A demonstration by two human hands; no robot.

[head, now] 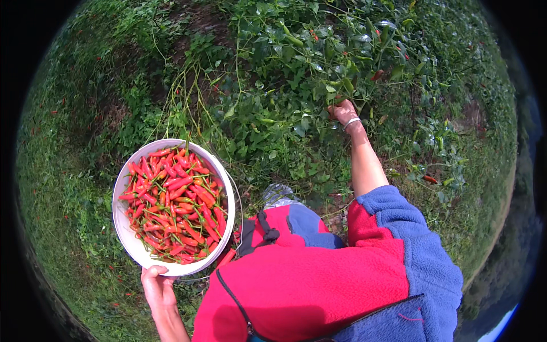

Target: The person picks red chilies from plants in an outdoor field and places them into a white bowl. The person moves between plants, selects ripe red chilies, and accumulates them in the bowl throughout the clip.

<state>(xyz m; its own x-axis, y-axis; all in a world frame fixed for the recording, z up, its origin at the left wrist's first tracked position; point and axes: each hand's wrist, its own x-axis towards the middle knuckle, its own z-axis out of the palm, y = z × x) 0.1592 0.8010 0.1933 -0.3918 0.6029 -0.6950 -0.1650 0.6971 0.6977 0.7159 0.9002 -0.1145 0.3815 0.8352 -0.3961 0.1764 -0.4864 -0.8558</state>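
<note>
My left hand (157, 285) grips the near rim of a white plastic bucket (147, 257), its thumb over the edge. Red chili peppers (175, 205) fill much of it, some orange-tinged, many with green stems. The bucket's thin wire handle (242, 209) hangs down along its right side. My right hand (343, 112), with a pale band on the wrist, reaches into a leafy chili plant (299, 81). Leaves and shadow hide its fingertips, so whether it holds a pepper is unclear. Green chili peppers (294, 41) hang above that hand, and a dark red chili pepper (377, 75) hangs to its upper right.
Another red chili pepper (430, 179) hangs low on the right, beyond my forearm. Thin bare stems (194, 85) rise behind the bucket. A shiny grey covering (278, 196), perhaps over a foot, shows below the plants. Dense green growth (72, 171) with scattered red spots spreads to the left.
</note>
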